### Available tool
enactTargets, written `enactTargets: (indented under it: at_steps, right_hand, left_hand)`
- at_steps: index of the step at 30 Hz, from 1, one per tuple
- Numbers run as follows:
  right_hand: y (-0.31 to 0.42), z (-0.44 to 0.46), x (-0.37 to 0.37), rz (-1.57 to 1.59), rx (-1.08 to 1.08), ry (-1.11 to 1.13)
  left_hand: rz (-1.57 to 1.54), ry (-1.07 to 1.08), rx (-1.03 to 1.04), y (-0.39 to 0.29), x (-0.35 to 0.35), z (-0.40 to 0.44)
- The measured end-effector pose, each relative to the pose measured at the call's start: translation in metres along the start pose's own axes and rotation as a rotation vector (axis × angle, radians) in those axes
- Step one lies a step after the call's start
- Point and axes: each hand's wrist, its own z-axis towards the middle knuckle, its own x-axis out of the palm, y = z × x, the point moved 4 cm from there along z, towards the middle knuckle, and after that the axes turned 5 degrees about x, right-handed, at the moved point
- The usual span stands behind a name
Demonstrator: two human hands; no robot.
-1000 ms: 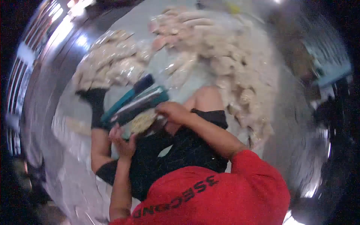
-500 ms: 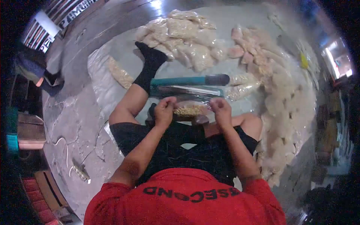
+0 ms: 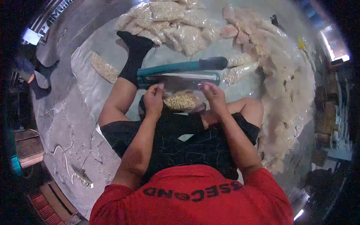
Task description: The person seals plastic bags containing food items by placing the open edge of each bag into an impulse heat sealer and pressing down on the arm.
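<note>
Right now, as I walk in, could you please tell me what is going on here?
The seated person holds a clear bag of pale pieces by its far side, between the left hand and the right hand. A teal long-armed device lies just beyond the bag. More filled bags are heaped farther out.

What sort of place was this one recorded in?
Probably a small, informal packing workshop. The piled, filled clear plastic bags, what looks like a teal bag sealer and the cracked concrete floor all suggest it.
</note>
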Motion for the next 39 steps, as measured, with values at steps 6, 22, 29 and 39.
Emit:
enactTargets:
  at_steps: [6,22,29,39]
  right_hand:
    - [-0.025,0.03,-0.005,0.027,0.316,-0.098]
    - [-0.041,0.033,-0.006,-0.07,0.316,-0.215]
    - [-0.019,0.033,-0.005,-0.298,0.268,-0.334]
    - [-0.024,0.037,-0.007,-0.481,0.167,-0.406]
  left_hand:
    - [-0.122,0.028,-0.162,0.002,0.009,0.023]
    - [-0.328,0.01,-0.256,0.034,0.02,0.035]
    - [-0.435,-0.079,-0.271,0.031,0.027,0.034]
    - [-0.26,-0.068,-0.253,0.023,0.026,0.034]
